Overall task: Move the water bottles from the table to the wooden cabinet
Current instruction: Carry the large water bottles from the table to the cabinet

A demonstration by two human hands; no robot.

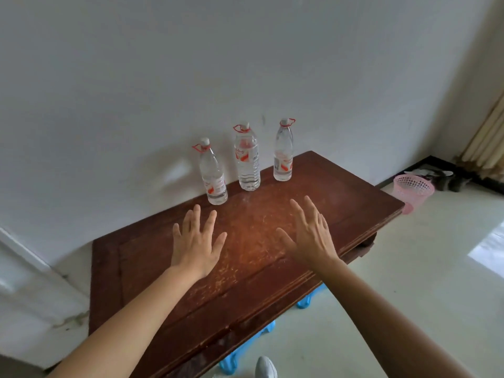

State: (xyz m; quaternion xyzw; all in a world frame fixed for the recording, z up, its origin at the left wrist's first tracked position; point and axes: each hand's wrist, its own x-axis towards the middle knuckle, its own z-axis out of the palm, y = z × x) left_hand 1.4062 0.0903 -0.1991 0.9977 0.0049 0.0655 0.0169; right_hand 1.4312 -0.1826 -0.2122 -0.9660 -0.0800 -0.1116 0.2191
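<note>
Left hand [195, 241] and right hand [308, 236]: both flat, splayed wide, gripping nothing, hovering low over wooden top [259, 279]; contact with it not readable. Three water bottles [247, 173] upright in a row at 12 o'clock, close to wall [245, 64], each apart from the next: left bottle [212, 178] just beyond left hand at 12 o'clock, middle bottle [246, 156] at 1 o'clock of it, right bottle [283, 156] near 12 o'clock of right hand. Can't tell whether table or cabinet underneath; no other furniture top in view. If table, looks like reach stage, none lifted. Best to wrap round mid-body, keep upright, lift straight before swinging out; skip red cap loops [289, 122], likely flimsy. Take nearest bottle first to avoid clipping neighbours. Tight at 12 o'clock, wall right behind. Long edge of top close at 4 o'clock of right hand, open floor [409, 268] beyond. Mind pink basket [413, 190] at 2 o'clock, blue stool [308, 300] under edge at 6 o'clock.
</note>
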